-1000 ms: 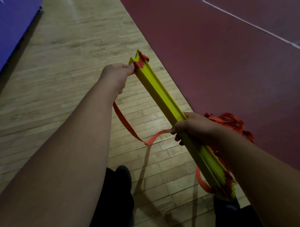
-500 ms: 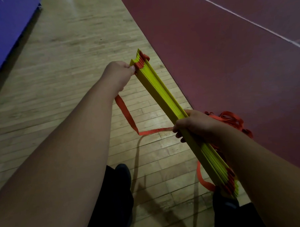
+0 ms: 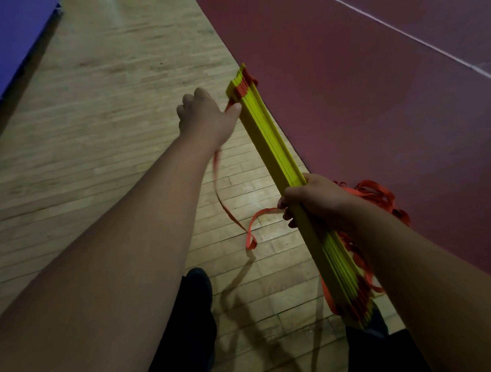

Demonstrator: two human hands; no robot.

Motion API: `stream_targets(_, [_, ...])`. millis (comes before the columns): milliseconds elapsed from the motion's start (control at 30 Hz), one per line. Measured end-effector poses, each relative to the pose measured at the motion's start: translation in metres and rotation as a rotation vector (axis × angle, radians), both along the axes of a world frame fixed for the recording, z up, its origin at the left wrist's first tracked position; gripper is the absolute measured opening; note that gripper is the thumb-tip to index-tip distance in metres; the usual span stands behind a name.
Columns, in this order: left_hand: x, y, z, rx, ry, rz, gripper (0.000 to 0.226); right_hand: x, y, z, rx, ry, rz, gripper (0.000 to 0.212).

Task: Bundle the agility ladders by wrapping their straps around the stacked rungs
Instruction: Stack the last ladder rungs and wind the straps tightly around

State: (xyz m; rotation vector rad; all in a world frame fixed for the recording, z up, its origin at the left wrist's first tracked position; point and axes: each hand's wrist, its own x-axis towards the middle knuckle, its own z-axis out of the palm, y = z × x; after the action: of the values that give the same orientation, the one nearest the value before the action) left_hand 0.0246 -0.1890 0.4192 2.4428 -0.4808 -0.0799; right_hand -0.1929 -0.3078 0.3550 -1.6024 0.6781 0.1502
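A stack of yellow ladder rungs (image 3: pixel 271 139) slants from upper middle down to lower right, held above the floor. My right hand (image 3: pixel 313 199) grips the stack around its middle. My left hand (image 3: pixel 206 116) is at the far end of the stack, thumb against the rungs, pinching an orange strap (image 3: pixel 226 210) that hangs down under my wrist in a loose loop and runs back to my right hand. More orange strap (image 3: pixel 377 194) lies bunched behind my right wrist and trails along the near end of the stack.
Below me is a wooden gym floor (image 3: pixel 102 97); a dark red court surface (image 3: pixel 381 93) with a white line fills the right side. A blue mat (image 3: pixel 16 33) lies at the far left. My dark trouser legs and shoes (image 3: pixel 196 284) are underneath.
My left hand has slid slightly down from the stack's far tip and turned. The strap loop under it now hangs lower and slacker. My right hand keeps its grip.
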Motion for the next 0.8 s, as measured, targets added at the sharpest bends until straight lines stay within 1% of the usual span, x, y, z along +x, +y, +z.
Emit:
stream_targets(33, [-0.005, -0.006, -0.001, 0.016, -0.022, -0.001, 0.076, 0.001, 0.000, 0.000, -0.005, -0.012, -0.017, 0.020])
stream_targets(67, [-0.013, -0.012, -0.002, -0.006, 0.014, -0.025, 0.077, 0.001, 0.001, 0.000, -0.012, -0.025, -0.031, 0.019])
stream_targets(100, [-0.020, -0.018, -0.005, -0.052, 0.117, -0.072, 0.077, 0.002, 0.001, 0.001, -0.021, -0.041, -0.040, 0.019])
stream_targets(200, [-0.046, -0.032, -0.023, -0.194, 0.588, -0.215, 0.087, 0.005, 0.005, 0.004, -0.051, -0.087, -0.050, 0.016])
stream_targets(233, [-0.053, -0.034, -0.028, -0.271, 0.694, -0.235, 0.088, 0.006, 0.006, 0.005, -0.067, -0.097, -0.041, 0.016])
stream_targets(300, [-0.058, -0.038, -0.035, -0.442, 0.792, -0.230, 0.083, 0.008, 0.009, 0.007, -0.089, -0.121, -0.028, 0.015])
stream_targets(367, [-0.060, -0.041, -0.034, -0.558, 0.815, -0.249, 0.068, 0.010, 0.010, 0.011, -0.076, -0.154, -0.031, 0.015])
stream_targets(400, [-0.061, -0.041, -0.030, -0.590, 0.820, -0.262, 0.058, 0.010, 0.009, 0.013, -0.049, -0.165, -0.034, 0.019])
stream_targets(433, [-0.061, -0.042, -0.026, -0.605, 0.827, -0.275, 0.052, 0.010, 0.007, 0.014, 0.002, -0.166, -0.033, 0.024])
stream_targets(467, [-0.061, -0.042, -0.022, -0.619, 0.836, -0.287, 0.050, 0.009, 0.004, 0.016, 0.073, -0.154, -0.021, 0.030])
stream_targets(533, [-0.061, -0.040, -0.015, -0.634, 0.841, -0.312, 0.056, 0.005, -0.001, 0.020, 0.180, -0.082, 0.048, 0.043])
stream_targets(600, [-0.063, -0.040, -0.011, -0.645, 0.829, -0.331, 0.060, 0.002, -0.001, 0.020, 0.211, -0.035, 0.068, 0.048])
stream_targets(733, [-0.068, -0.054, -0.011, -0.641, 0.786, -0.313, 0.053, 0.000, -0.001, 0.016, 0.205, -0.074, -0.150, 0.035])
stream_targets(800, [-0.072, -0.060, -0.013, -0.544, 0.772, -0.311, 0.067, 0.000, -0.005, 0.013, 0.211, -0.070, -0.245, 0.029])
